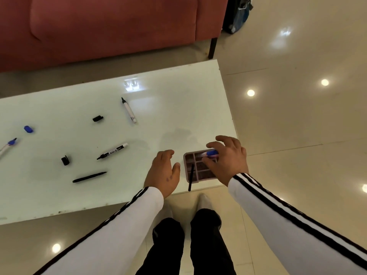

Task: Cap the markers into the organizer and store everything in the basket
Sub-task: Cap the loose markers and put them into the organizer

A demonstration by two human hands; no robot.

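Barely begun: right hand (pixel 228 159) clamped on capped blue marker (pixel 210 153) over organizer (pixel 186 171), lower centre, one black pen (pixel 191 178) inside; left hand (pixel 164 171) open, empty. Left side: uncapped markers (pixel 112 151), loose caps (pixel 97 118). No basket visible.

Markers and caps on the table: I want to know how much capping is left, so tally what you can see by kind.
Uncapped markers lying on the table: 3
Loose caps: 3
Thin black pens: 2
Blue-capped marker in the right hand over the organizer: 1
Total: 9
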